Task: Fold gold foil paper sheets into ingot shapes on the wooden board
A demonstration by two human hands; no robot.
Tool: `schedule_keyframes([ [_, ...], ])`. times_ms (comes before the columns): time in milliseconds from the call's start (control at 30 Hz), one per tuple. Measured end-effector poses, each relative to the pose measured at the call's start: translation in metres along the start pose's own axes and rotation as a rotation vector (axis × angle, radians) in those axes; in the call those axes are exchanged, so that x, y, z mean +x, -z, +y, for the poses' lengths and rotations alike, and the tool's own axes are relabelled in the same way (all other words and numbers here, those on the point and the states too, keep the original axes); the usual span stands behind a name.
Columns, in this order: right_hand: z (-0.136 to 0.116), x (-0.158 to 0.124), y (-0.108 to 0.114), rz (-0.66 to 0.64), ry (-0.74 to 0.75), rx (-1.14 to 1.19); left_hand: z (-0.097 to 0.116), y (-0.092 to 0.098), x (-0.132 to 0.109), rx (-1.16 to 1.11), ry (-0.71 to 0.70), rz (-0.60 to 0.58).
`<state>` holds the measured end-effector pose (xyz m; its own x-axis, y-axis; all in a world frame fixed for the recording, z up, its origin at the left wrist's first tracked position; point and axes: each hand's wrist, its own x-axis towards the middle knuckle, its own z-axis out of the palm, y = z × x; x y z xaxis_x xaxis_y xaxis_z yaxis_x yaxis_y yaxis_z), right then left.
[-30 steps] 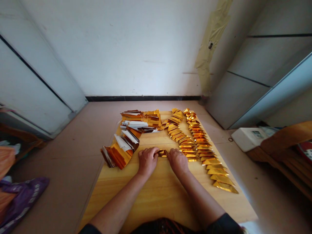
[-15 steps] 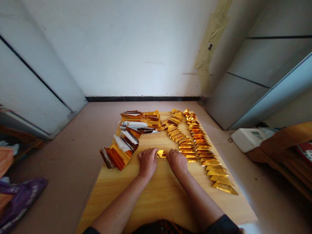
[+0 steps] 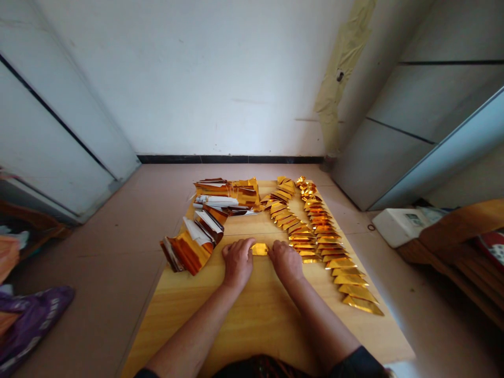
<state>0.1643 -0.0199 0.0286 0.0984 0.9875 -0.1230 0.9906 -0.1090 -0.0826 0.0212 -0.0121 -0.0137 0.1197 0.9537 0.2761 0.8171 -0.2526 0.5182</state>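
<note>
A small strip of gold foil paper (image 3: 259, 249) spans the gap between my two hands, low over the wooden table (image 3: 252, 310). Its left end is pinched by my left hand (image 3: 238, 262), its right end by my right hand (image 3: 286, 261); both ends are hidden under the fingers. Beyond my left hand lie loose gold foil sheets (image 3: 189, 249) with white backs showing. To the right, folded gold foil pieces overlap in two rows, an inner row (image 3: 289, 220) close to my right hand and an outer row (image 3: 328, 241) along the table's right edge.
More foil sheets (image 3: 246, 195) lie in a stack at the table's far end. A purple bag (image 3: 35, 320) is on the floor at left. On the right stand a white box (image 3: 401, 226) and a wooden bench (image 3: 452, 241). Cabinets flank both sides, with a wall ahead.
The gold foil strip between my hands looks slightly wider and flatter, its shine changed. Both hands keep nearly the same place and grip.
</note>
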Motion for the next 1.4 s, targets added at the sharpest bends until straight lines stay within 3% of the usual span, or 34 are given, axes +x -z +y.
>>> schedule_keyframes([
  [433, 0.0, 0.0, -0.001, 0.01, 0.009, 0.007, 0.001, 0.006, 0.001, 0.048, -0.013, -0.047],
  [567, -0.002, 0.0, -0.004, 0.074, 0.194, 0.006, -0.003, 0.01, 0.004, 0.053, -0.038, -0.111],
  [667, -0.003, 0.002, -0.007, 0.047, 0.297, 0.02, -0.008, 0.012, 0.009, 0.049, -0.055, -0.13],
  [1000, -0.004, 0.007, -0.002, -0.01, 0.163, 0.1, -0.026, 0.019, 0.004, 0.104, -0.117, -0.099],
  [1233, -0.018, 0.004, 0.002, -0.016, 0.073, 0.116, -0.023, 0.026, -0.014, 0.205, -0.27, -0.079],
  [1400, -0.028, 0.005, 0.003, 0.002, 0.022, 0.09, -0.022, 0.027, -0.019, 0.265, -0.288, -0.07],
])
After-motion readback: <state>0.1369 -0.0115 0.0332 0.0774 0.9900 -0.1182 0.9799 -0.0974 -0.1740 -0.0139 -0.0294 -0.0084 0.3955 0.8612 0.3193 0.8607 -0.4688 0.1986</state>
